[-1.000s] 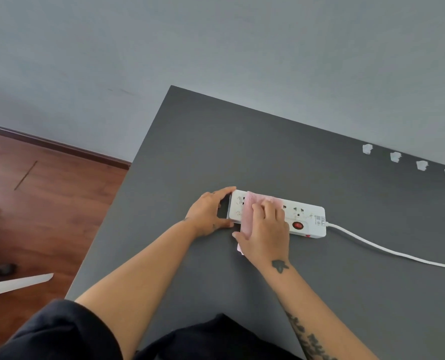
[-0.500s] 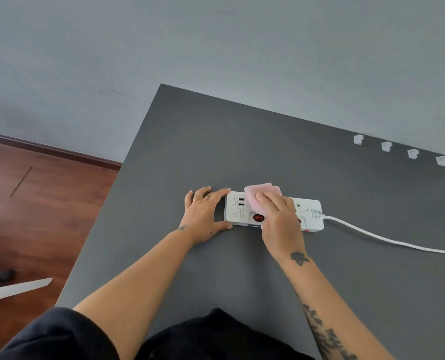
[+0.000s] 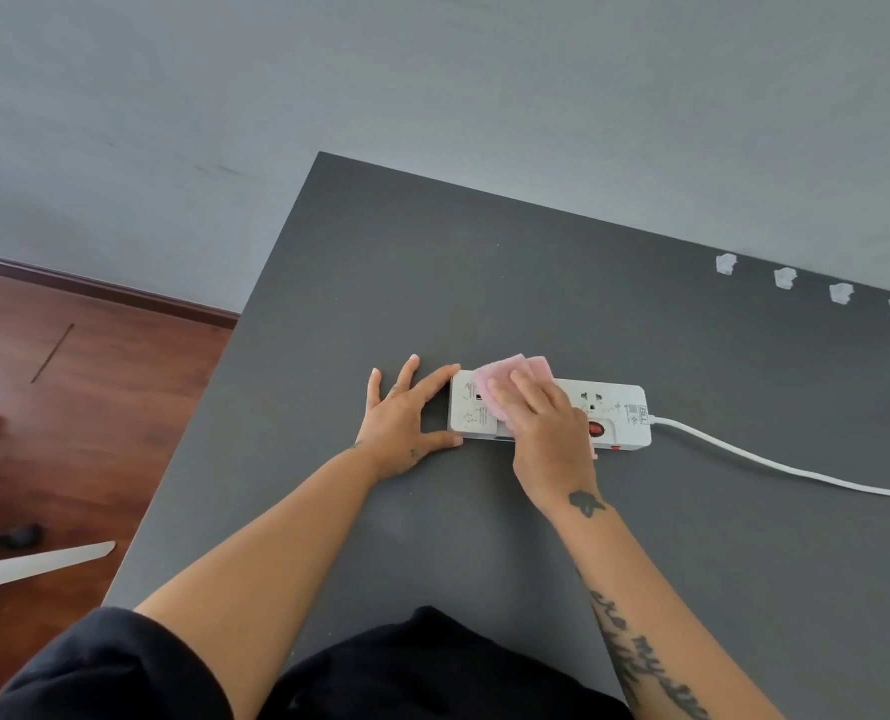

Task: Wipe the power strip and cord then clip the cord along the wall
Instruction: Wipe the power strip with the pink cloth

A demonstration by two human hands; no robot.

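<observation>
A white power strip (image 3: 611, 407) with a red switch lies flat in the middle of the dark grey table (image 3: 484, 283). Its white cord (image 3: 775, 462) runs off to the right edge of the view. My right hand (image 3: 549, 433) presses a folded pink cloth (image 3: 505, 379) onto the strip's top, over its left half. My left hand (image 3: 403, 418) braces the strip's left end, thumb and forefinger against its corners, other fingers spread on the table. Several white cord clips (image 3: 726, 264) sit in a row along the table's far edge by the wall.
The grey wall (image 3: 484, 96) rises right behind the table's far edge. Left of the table is wooden floor (image 3: 68, 407) with a dark skirting board. A pale strip (image 3: 37, 563) juts in at lower left.
My right hand slid the pink cloth right and then back left along the strip's top. My left hand's fingers spread out flatter at the strip's left end.
</observation>
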